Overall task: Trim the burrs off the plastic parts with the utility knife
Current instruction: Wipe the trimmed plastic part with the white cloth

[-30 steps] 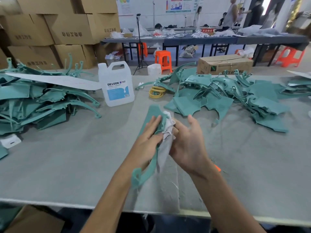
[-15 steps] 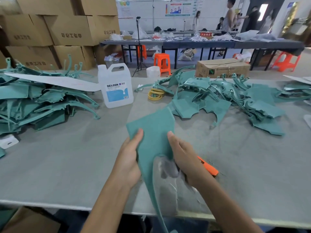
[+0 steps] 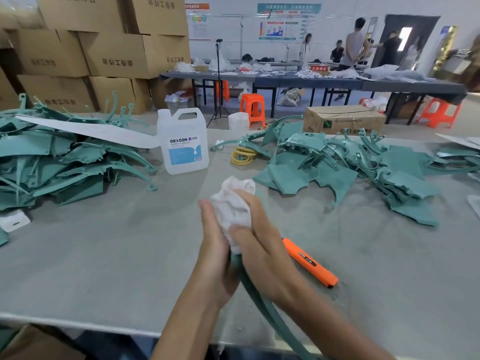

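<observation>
We take the white DEXCON jug (image 3: 183,144) as our mark on the grey worktop (image 3: 104,255). Straight in front of the jug, toward the worktop's near edge, we find both hands raised together around one teal plastic part (image 3: 259,304). It is a curved strip that runs from between the palms down toward that edge.

The left hand (image 3: 215,253) lies flat against it, its fingers (image 3: 207,216) straight and side by side, pressing on a crumpled white rag (image 3: 233,203). The right hand (image 3: 262,245) is clamped on that rag, fingers curled over it and thumb across the front. We cannot tell how much of the part lies under the cloth.

The orange utility knife (image 3: 310,265) lies flat on the worktop, in front of the jug and to its right, just beside the right hand and lying free.

Left of the jug we see a heap of teal parts (image 3: 65,165) with a long white sheet (image 3: 91,131) resting on top, its tip by the jug. Right of the jug lie yellow rings (image 3: 242,154), then a wider spread of teal parts (image 3: 350,167).
</observation>
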{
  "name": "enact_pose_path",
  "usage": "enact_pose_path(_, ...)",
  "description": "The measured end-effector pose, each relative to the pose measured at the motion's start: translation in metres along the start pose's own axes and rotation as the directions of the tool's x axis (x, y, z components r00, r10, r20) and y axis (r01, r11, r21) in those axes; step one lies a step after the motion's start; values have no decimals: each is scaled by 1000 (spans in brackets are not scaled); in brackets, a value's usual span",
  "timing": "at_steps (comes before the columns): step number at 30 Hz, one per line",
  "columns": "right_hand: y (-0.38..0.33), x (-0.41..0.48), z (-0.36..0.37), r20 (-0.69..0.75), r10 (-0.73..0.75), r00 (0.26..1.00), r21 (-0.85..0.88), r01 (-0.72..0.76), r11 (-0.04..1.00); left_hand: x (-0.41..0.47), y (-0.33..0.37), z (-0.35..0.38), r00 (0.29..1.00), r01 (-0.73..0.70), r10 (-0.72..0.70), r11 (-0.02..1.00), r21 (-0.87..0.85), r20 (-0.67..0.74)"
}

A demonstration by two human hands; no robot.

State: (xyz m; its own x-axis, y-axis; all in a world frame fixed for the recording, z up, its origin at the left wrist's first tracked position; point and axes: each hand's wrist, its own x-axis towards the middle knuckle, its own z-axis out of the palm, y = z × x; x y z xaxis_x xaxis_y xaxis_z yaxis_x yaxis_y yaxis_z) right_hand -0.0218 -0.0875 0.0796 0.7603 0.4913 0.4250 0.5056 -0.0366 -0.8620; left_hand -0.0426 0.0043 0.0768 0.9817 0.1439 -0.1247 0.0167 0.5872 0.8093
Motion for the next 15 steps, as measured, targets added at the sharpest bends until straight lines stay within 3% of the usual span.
enact_pose_path(2,0,-15,0,189,-87,978,-102,107,989,-1,5,-11,1000,8,-9,997,-82,-8)
enact_pose_path(4,0,-8,-12,284,-144,948,-254,220,942,-3,5,-17,1000,-14,13,996,-89,-14)
enact_pose_path(6,3,12,-25,174,-154,973,-367,209,906,-7,2,-12,1000,-3,4,1000,-21,27)
enact_pose_path(8,4,33,-39,-55,-20,998,-302,3,953,-10,-1,-5,1000,-7,6,999,35,30)
enact_pose_path(9,4,36,-42,-91,37,995,-273,-61,960,-10,-1,-2,1000,-5,4,999,45,3)
enact_pose_path(11,1,24,-38,32,17,999,-284,-8,959,-7,5,-2,999,8,-8,1000,14,-35)
enact_pose_path(13,-10,0,-25,284,-55,957,-306,145,941,-2,17,-4,997,29,-35,996,-89,-72)
enact_pose_path(15,-10,-13,-22,380,-96,920,-280,213,936,-3,28,-6,998,55,-62,978,-200,-29)
